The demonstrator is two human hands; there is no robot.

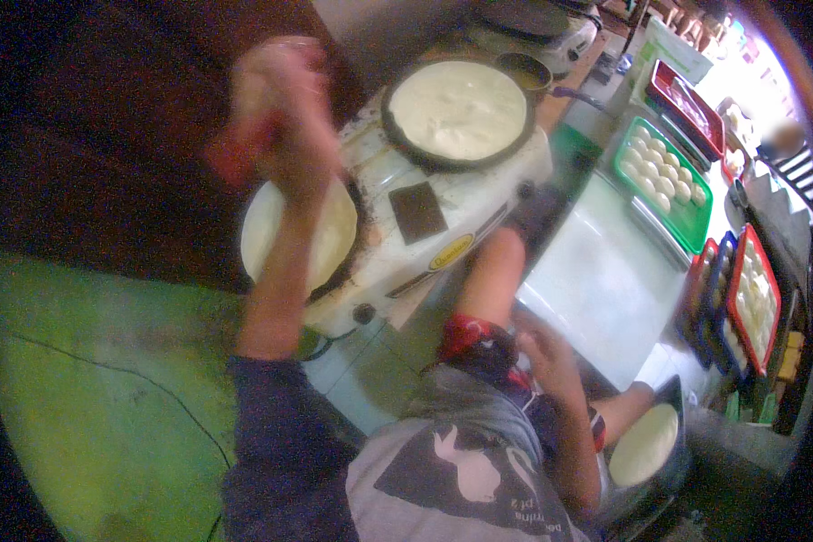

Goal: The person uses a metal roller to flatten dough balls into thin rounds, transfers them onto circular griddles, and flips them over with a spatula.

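Observation:
My left hand (284, 108), blurred, is raised beyond the left griddle, fingers curled around a blurred red object (237, 152) whose kind I cannot tell. Below my left forearm, a pale round sheet of batter or dough (339, 237) lies on the left dark griddle plate. Another pale, bubbled round (457, 112) covers the right plate of the white two-burner stove (494, 183). A dark rectangular piece (418, 213) lies between the plates. My right hand (542, 349) is low by my lap, beside the white board's edge; its fingers are partly hidden.
A white board (603, 271) lies right of my knee. Beyond it, a green tray (698, 234) holds several dough balls, near a red tray (657, 81). More dough-filled trays, one red-rimmed (772, 311), stand far right. A pale dough mass (645, 446) sits in a dark container at lower right.

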